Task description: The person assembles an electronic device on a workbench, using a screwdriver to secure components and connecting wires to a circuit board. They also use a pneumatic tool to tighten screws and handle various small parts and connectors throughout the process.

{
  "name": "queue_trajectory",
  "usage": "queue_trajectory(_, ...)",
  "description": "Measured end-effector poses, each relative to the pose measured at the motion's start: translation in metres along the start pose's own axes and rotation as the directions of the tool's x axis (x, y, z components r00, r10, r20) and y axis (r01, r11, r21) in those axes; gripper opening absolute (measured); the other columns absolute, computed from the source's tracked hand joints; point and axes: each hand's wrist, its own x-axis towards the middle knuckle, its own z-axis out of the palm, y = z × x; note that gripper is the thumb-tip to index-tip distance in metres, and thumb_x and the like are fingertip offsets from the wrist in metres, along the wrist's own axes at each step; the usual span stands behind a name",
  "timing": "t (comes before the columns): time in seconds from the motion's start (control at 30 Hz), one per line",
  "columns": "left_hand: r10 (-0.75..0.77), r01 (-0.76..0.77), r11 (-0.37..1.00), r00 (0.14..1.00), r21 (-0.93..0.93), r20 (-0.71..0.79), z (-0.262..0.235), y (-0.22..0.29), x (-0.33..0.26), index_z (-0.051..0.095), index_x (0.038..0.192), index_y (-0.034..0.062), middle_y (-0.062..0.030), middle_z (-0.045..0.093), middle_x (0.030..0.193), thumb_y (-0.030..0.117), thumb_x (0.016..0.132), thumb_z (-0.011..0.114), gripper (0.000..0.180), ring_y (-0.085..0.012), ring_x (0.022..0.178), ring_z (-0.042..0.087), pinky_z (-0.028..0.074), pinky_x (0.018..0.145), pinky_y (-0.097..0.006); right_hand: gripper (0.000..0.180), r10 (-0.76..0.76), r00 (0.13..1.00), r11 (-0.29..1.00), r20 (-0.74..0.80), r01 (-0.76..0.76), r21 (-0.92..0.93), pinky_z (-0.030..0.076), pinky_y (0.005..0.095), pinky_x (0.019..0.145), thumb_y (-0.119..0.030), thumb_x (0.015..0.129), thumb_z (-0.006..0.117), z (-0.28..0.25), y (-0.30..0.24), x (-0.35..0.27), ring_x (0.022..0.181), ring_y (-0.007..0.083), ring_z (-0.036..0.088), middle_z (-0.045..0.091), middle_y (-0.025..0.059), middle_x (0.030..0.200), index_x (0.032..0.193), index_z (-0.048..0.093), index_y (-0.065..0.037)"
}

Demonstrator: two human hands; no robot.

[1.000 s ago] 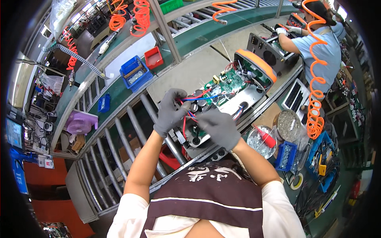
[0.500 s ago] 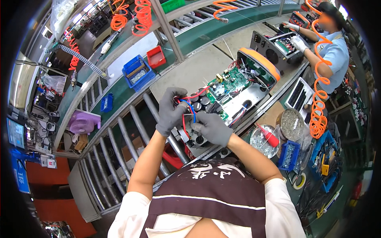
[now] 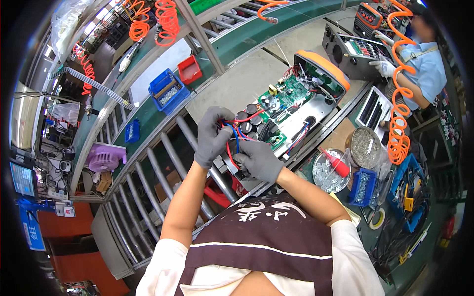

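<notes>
In a grey glove, my left hand (image 3: 212,139) is closed in a pinch on red and blue wires. My right hand (image 3: 262,161), gloved alike, curls its fingers around the lower part of the blue wire (image 3: 236,143); its fingertips are partly hidden. A red wire (image 3: 228,150) loops down between the two hands. Under and beyond them lies an opened electrical unit with a green circuit board (image 3: 282,106), black round capacitors (image 3: 253,109), a bare metal plate (image 3: 296,129) and an orange-rimmed end cover (image 3: 326,69). My right hand hides the unit's near end.
Metal rollers (image 3: 157,177) run along the left. Beyond stand a blue bin of screws (image 3: 169,93) and a red bin (image 3: 189,69). At right are a dish of small parts (image 3: 323,177) with a red-handled tool and a blue screw box (image 3: 363,187). A co-worker (image 3: 424,69) handles another unit.
My right hand has shifted slightly left and down at the wires; my left hand keeps its pinch. The co-worker's unit and hands have moved to the right in view.
</notes>
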Motion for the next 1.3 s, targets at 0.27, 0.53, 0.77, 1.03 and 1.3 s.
queue_trajectory(0.27,0.098,-0.129,0.976,0.98,0.176,0.176,0.002,0.006,0.012,0.057,0.079,0.0043,-0.0084,0.055,0.082,0.011,0.061,0.059,0.02,-0.0252,0.083,0.051,0.042,0.077,-0.035,0.016,-0.033,0.994,0.998,0.104,0.028,0.049,0.047,0.0424,0.069,-0.017,0.082,0.057,0.004,0.019,0.004,0.075,0.0354,0.059,0.061,0.0179,0.08,0.089,0.061,-0.003)
queue_trajectory(0.53,0.13,-0.162,0.964,0.979,0.213,0.159,-0.004,0.004,0.007,0.052,0.072,0.0043,-0.0087,0.054,0.079,0.009,0.06,0.058,0.015,-0.0263,0.082,0.05,0.041,0.076,-0.035,0.015,-0.356,0.855,0.818,-0.377,0.09,-0.567,0.048,0.0358,0.06,-0.016,0.078,0.066,-0.062,-0.016,0.008,0.066,0.0263,0.058,0.056,0.0088,0.074,0.091,0.064,-0.009)
queue_trajectory(0.77,0.106,-0.124,0.982,0.986,0.14,0.132,-0.004,0.009,0.005,0.05,0.069,0.0029,-0.0098,0.055,0.082,0.008,0.063,0.057,0.011,-0.0256,0.084,0.05,0.041,0.076,-0.035,0.017,-0.022,0.999,0.986,-0.044,0.014,-0.165,0.047,0.043,0.066,-0.023,0.08,0.062,-0.045,0.005,0.004,0.073,0.0331,0.06,0.06,0.0141,0.075,0.082,0.06,-0.007)
queue_trajectory(1.03,0.053,-0.064,0.994,0.991,0.086,0.122,-0.003,0.012,0.003,0.051,0.068,0.0029,-0.0108,0.057,0.085,0.008,0.063,0.056,0.009,-0.0245,0.087,0.049,0.041,0.077,-0.034,0.02,0.026,0.999,0.994,-0.035,-0.03,-0.109,0.047,0.045,0.066,-0.022,0.082,0.062,-0.002,0.006,0.007,0.074,0.0378,0.06,0.06,0.0187,0.074,0.091,0.058,-0.005)
queue_trajectory(1.3,0.071,-0.083,0.993,0.989,0.087,0.128,0.001,0.012,0.004,0.051,0.07,0.0023,-0.011,0.057,0.087,0.007,0.061,0.056,0.011,-0.0235,0.085,0.05,0.041,0.076,-0.034,0.019,0.01,0.999,0.998,-0.047,-0.007,0.064,0.046,0.0443,0.067,-0.016,0.08,0.06,0.016,0.017,0.013,0.075,0.0393,0.059,0.06,0.0199,0.076,0.093,0.057,-0.003)
